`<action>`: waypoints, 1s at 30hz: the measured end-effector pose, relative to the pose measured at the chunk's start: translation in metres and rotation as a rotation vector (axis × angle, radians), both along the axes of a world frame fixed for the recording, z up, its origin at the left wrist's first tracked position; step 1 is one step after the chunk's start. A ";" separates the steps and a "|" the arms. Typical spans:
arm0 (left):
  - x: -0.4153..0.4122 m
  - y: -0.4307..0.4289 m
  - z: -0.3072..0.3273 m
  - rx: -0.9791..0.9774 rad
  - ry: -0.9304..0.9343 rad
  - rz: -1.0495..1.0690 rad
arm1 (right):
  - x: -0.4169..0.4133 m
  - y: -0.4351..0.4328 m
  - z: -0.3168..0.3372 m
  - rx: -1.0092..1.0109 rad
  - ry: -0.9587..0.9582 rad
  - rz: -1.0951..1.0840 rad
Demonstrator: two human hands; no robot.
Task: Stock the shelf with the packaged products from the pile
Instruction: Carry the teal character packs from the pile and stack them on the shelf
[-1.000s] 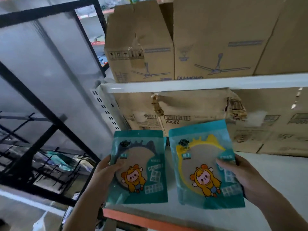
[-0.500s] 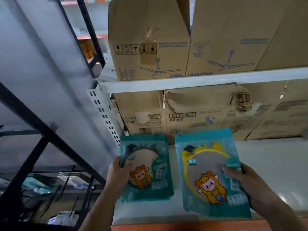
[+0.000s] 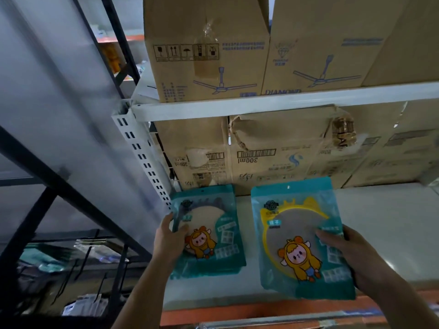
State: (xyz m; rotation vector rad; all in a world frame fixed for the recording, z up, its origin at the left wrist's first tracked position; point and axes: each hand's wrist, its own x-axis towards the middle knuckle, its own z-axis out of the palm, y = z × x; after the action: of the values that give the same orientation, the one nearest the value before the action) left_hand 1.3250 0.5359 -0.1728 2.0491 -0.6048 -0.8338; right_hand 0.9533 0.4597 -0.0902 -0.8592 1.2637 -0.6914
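Moved further onto the shelf (image 3: pixel 384 229): one dark-ringed packet (image 3: pixel 221 236) gripped in left hand (image 3: pixel 169 243), one yellow-ringed packet (image 3: pixel 294 233) in right hand (image 3: pixel 356 260).

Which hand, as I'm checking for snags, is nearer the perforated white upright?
Left. The left hand grips the dark-rimmed packet just below the lower end of the perforated white upright; the right hand holds the yellow-rimmed packet much farther right.
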 end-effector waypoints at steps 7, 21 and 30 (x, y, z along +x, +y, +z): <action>0.000 0.000 -0.003 -0.050 0.004 -0.020 | -0.004 0.002 -0.004 0.008 0.012 0.000; 0.003 -0.001 -0.003 -0.026 0.073 -0.021 | 0.001 0.004 0.002 0.006 0.035 0.019; -0.004 0.006 0.018 0.019 -0.014 -0.062 | 0.002 0.008 0.005 -0.012 0.043 0.036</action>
State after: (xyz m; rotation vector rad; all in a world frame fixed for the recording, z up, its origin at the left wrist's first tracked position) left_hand 1.3213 0.5418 -0.1547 2.0633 -0.6741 -0.8650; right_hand 0.9557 0.4682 -0.0855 -0.9093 1.2801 -0.6554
